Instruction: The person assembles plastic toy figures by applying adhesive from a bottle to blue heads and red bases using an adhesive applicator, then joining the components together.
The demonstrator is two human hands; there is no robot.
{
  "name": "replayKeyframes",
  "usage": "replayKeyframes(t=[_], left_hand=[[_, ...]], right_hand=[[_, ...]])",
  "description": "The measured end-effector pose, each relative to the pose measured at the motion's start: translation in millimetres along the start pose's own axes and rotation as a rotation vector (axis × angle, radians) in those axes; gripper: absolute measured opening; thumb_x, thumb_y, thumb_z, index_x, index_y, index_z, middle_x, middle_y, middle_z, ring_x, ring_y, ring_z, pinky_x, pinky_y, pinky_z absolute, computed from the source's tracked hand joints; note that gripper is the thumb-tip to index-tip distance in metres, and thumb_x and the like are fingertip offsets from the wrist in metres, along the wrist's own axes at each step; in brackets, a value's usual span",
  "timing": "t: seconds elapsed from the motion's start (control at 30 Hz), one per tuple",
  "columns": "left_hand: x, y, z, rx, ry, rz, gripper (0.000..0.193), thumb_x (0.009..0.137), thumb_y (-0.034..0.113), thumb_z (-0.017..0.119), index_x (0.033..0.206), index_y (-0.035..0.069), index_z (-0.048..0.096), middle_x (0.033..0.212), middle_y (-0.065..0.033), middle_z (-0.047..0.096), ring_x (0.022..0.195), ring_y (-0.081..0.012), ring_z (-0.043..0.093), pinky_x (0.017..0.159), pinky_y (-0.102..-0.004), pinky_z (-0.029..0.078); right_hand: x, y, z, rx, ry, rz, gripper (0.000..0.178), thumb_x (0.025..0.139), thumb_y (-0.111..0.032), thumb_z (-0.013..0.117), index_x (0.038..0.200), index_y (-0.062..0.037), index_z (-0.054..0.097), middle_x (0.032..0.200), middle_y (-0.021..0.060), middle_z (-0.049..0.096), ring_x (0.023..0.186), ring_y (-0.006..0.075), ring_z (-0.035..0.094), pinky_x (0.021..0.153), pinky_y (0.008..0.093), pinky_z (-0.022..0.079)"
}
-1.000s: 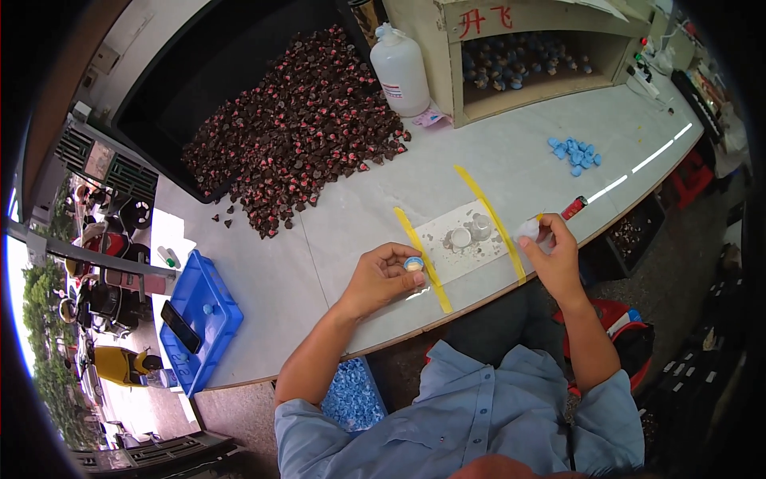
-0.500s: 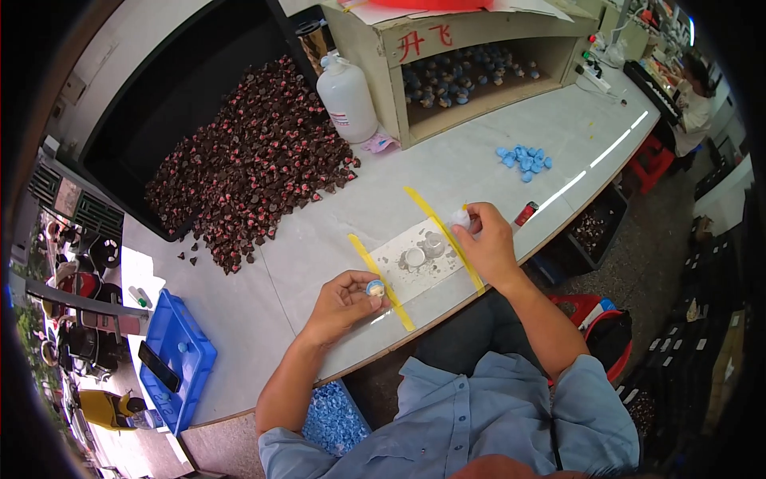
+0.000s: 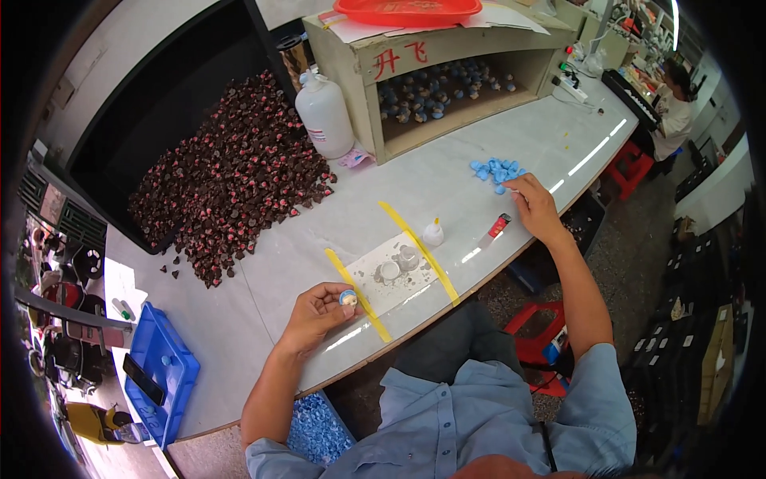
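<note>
We pinch the small part (image 3: 348,298) in our left hand (image 3: 315,315); right hand (image 3: 533,206), fingers loose and empty, reaches the blue caps (image 3: 495,171) — lift just one.

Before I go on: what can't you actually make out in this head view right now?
- Small part in the left hand: fingers cover most of it; too small to identify.
- Right hand fingertips at the blue caps: contact too small to tell.
- Items inside the wooden box: shadowed, tiny.
- White pieces on the work mat: too small to tell apart.

White jug (image 3: 324,113), red tray (image 3: 408,10)
</note>
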State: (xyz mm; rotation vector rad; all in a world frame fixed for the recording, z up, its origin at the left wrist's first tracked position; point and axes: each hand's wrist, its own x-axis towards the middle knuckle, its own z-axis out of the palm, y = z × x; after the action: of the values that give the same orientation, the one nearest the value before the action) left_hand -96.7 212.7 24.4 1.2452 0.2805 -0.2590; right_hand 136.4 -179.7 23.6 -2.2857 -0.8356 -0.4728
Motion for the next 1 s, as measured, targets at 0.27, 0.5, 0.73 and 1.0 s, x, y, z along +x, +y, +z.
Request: replayKeyframes(t=[0.27, 0.5, 0.73, 1.0], left_hand=[[4, -3, -1, -0.005, -0.084, 0.007, 0.038, 0.085, 0.001, 0.070, 0.119, -0.004, 0.054, 0.107, -0.0128, 0.065, 0.098, -0.0190, 0.066, 0.090, -0.0295, 0.054], [3, 1, 4, -0.066, -0.114, 0.000, 0.040, 0.085, 0.002, 0.071, 0.120, -0.004, 0.053, 0.109, -0.0134, 0.065, 0.097, -0.0199, 0.067, 0.088, -0.0303, 0.055], [0, -2, -3, -0.043, -0.116, 0.003, 0.037, 0.085, -0.002, 0.068, 0.118, -0.004, 0.054, 0.107, -0.0147, 0.065, 0.096, -0.0224, 0.068, 0.088, -0.0314, 0.055], [3, -1, -1, -0.060, -0.096, -0.011, 0.036, 0.085, -0.002, 0.068, 0.118, -0.005, 0.054, 0.110, -0.0146, 0.064, 0.096, -0.0222, 0.068, 0.088, -0.0302, 0.055]], right_hand=[[2, 9, 1, -0.039, -0.110, 0.058, 0.018, 0.080, 0.008, 0.059, 0.096, -0.0009, 0.057, 0.093, 0.0160, 0.055, 0.081, 0.0359, 0.059, 0.069, 0.0397, 0.048], [0, 8, -7, -0.151, -0.105, -0.002, 0.022, 0.082, 0.007, 0.055, 0.102, -0.0022, 0.058, 0.094, 0.0160, 0.056, 0.082, 0.0377, 0.058, 0.069, 0.0421, 0.048], [8, 6, -18, -0.297, -0.069, -0.098, 0.032, 0.078, 0.009, 0.055, 0.104, -0.0082, 0.059, 0.104, 0.0116, 0.057, 0.092, 0.0335, 0.061, 0.073, 0.0408, 0.051], [10, 16, -23, -0.303, -0.278, -0.021, 0.023, 0.081, -0.001, 0.062, 0.103, -0.0073, 0.062, 0.103, 0.0099, 0.060, 0.094, 0.0315, 0.061, 0.077, 0.0405, 0.051]])
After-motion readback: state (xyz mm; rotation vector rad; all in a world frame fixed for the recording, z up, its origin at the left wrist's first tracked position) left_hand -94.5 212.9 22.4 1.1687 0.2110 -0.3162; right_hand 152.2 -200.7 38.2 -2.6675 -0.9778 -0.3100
